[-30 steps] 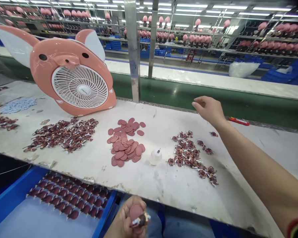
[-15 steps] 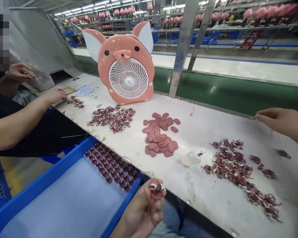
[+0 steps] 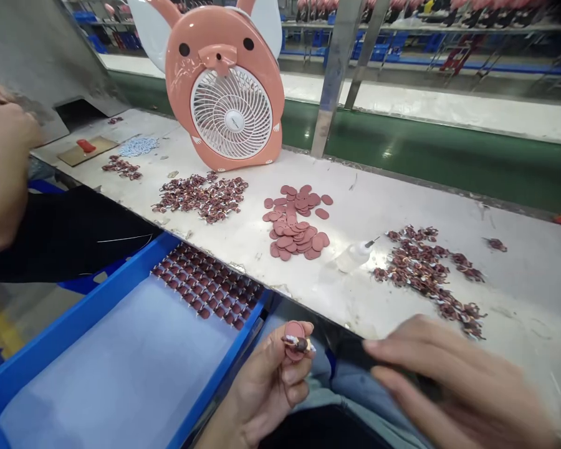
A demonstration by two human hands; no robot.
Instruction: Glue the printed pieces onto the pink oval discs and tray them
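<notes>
My left hand (image 3: 271, 380) pinches a reddish-brown oval disc (image 3: 294, 330) between thumb and fingers, over the front edge of the worktable. A small brown, white and tan figure piece lies across the disc's face. At the lower right my right hand (image 3: 453, 380) is smeared by motion, its thumb and fingers apart and nothing seen between them. Beyond it on the table is a pile of small brown figure pieces (image 3: 416, 265). A clear bottle with a needle tip (image 3: 354, 257) lies left of that pile, and loose oval discs (image 3: 297, 234) are heaped farther left.
A blue bin (image 3: 135, 293) by the table's front edge holds a white sheet and rows of finished-looking discs (image 3: 206, 284). A pig-shaped fan (image 3: 224, 93) stands at the back. Another figure-piece pile (image 3: 203, 196) lies left. A co-worker's arm (image 3: 2, 168) reaches in there.
My right hand has come from the table's far right edge towards my left hand. The left hand still holds the disc, now turned more upright. The co-worker's hand has drawn back from the table.
</notes>
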